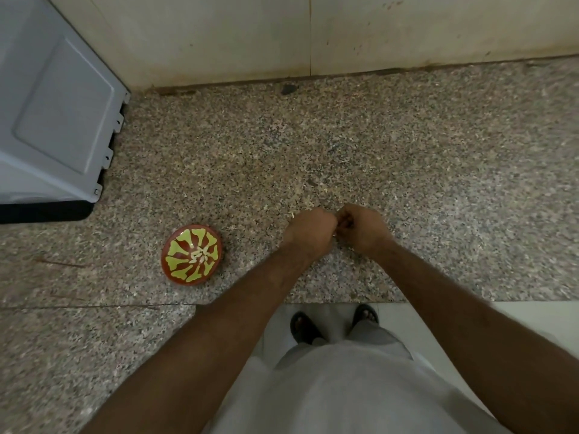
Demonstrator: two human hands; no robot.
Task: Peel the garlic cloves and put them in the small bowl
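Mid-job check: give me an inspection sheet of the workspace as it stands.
Surface: speckled granite counter, bare in the middle.
Job's things: small bowl, red with yellow pattern, a few pale cloves inside; clove being worked is hidden between the hands.
Clutter: pale skin flakes just beyond the hands.
Hands: left hand and right hand curled together, knuckles up, right of the bowl.
Cables: nothing seen.
Surroundings: grey appliance at left, stained wall behind.

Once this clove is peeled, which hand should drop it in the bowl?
Probably left. The left hand is on the side nearer the small bowl, which sits to its left on the counter; the right hand would have to cross over.
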